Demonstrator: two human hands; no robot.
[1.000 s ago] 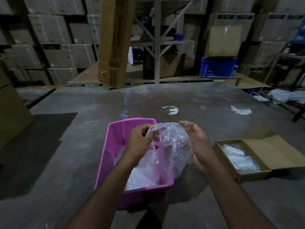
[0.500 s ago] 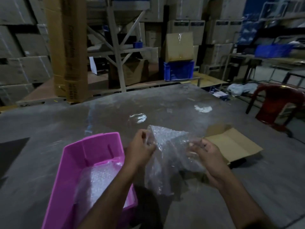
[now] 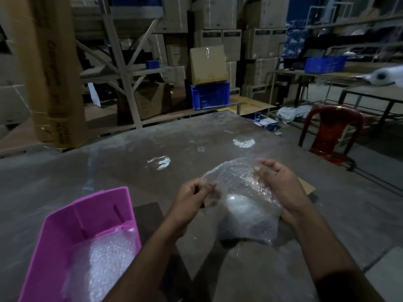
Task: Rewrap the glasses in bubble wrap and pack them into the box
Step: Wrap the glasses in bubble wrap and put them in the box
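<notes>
Both hands hold the bubble wrap sheet (image 3: 244,205) above the worktop (image 3: 130,166): left hand (image 3: 192,199) pinching its edge, right hand (image 3: 281,188) curled around it (pink bin (image 3: 65,232) sits beside my left arm).

Colours, packing table
Pink bin (image 3: 65,225); clear, bubble-dotted wrap (image 3: 242,203); grey table (image 3: 130,171); red chair (image 3: 331,131); blue crate (image 3: 209,95); brown cartons (image 3: 207,64).
</notes>
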